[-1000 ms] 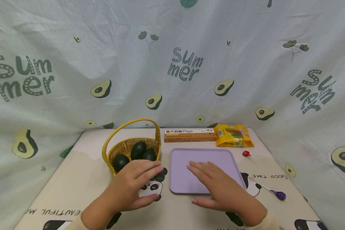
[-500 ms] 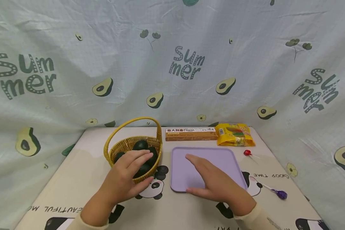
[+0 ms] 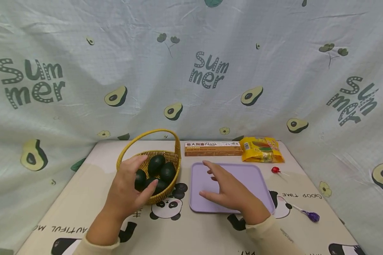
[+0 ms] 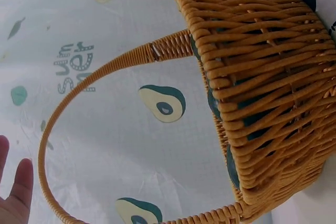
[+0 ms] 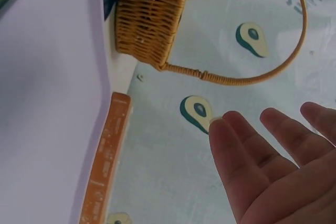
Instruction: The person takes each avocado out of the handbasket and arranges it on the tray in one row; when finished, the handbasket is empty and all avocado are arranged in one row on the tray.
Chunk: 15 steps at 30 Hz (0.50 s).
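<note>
A wicker basket (image 3: 175, 173) with a tall hoop handle stands at the left of the table, and several dark green avocados (image 3: 156, 165) lie in it. My left hand (image 3: 124, 187) is spread in front of the basket's left side, overlapping it in the head view, and holds nothing. In the left wrist view the basket's woven wall (image 4: 273, 77) fills the right side, with fingertips at the left edge. My right hand (image 3: 229, 189), thumb and fingers apart, hovers over the lilac tray (image 3: 242, 170) and holds nothing. Its fingers (image 5: 273, 166) show in the right wrist view.
Behind the tray lie a pasta box (image 3: 213, 149) and a yellow snack packet (image 3: 262, 150). To the right are a red lollipop (image 3: 276, 170) and a purple lollipop (image 3: 312, 216). A printed curtain (image 3: 204, 117) hangs behind the panda-patterned tablecloth (image 3: 185, 233).
My left hand has moved left and forward to the basket, its thumb and fingers spreading wider. My right hand has shifted slightly left and forward over the tray. The view has drifted slightly.
</note>
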### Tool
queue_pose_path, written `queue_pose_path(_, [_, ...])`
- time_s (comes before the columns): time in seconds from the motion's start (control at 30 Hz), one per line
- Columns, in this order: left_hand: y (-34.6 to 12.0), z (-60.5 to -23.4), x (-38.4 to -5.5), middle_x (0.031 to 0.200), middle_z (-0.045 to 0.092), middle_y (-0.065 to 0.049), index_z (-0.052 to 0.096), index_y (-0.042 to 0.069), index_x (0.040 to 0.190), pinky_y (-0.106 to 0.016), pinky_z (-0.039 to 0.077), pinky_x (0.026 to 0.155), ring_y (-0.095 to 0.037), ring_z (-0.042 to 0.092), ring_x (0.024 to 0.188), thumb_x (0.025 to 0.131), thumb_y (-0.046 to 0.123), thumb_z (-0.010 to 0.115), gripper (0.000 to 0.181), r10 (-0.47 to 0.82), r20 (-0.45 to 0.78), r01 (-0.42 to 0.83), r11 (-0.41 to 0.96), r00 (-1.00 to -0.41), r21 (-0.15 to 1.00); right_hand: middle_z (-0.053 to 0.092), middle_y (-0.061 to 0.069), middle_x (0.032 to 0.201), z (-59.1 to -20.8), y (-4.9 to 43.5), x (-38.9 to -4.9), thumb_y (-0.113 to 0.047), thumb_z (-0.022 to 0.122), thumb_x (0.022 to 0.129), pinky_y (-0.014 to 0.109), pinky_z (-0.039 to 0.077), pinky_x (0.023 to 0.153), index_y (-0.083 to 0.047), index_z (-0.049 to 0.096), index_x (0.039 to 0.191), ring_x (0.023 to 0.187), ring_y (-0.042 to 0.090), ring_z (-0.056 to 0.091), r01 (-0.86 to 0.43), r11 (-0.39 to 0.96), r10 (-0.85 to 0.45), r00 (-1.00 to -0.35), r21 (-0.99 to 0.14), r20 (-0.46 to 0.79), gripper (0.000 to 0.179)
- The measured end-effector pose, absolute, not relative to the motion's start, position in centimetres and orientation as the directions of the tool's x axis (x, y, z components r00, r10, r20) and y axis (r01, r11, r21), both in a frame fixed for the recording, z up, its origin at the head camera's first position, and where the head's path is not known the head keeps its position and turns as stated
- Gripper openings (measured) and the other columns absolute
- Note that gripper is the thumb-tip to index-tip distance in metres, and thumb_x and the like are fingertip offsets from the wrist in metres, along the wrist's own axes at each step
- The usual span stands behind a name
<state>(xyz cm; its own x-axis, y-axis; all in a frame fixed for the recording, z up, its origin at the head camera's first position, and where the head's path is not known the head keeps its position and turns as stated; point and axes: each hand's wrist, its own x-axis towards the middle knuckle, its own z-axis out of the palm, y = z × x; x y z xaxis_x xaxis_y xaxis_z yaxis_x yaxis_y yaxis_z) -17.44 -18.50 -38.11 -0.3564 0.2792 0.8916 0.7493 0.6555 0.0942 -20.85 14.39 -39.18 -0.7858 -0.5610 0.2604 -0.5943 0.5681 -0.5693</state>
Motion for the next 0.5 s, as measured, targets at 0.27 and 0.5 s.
queue_pose_path(0.27, [-19.2,-38.3,-17.6,0.129,0.058,-0.025,0.052,-0.007,0.136,-0.015,0.032,0.119,-0.038,0.054,0.117,0.100,0.043,0.057,0.061,0.221,0.912,0.704,0.704,-0.346,0.096,0.041,-0.001,0.161,-40.0,12.9,-22.2,-0.046,0.074,0.092,0.048,0.051,0.112,-0.022,0.031,0.161,0.131,0.022,0.058,-0.558,0.536,-0.547,-0.801,-0.634,0.242,0.084])
queue_pose_path(0.5, [-20.2,-38.4,-17.8,0.131,0.059,-0.024,0.055,-0.005,0.134,-0.016,0.030,0.117,-0.040,0.052,0.118,0.099,0.046,0.056,0.062,0.127,0.916,0.633,0.758,-0.380,0.158,0.042,0.003,0.160,-39.7,11.3,-23.6,-0.040,0.076,0.092,0.049,0.049,0.114,-0.020,0.035,0.159,0.133,0.029,0.057,-0.533,0.489,-0.537,-0.808,-0.690,0.244,0.081])
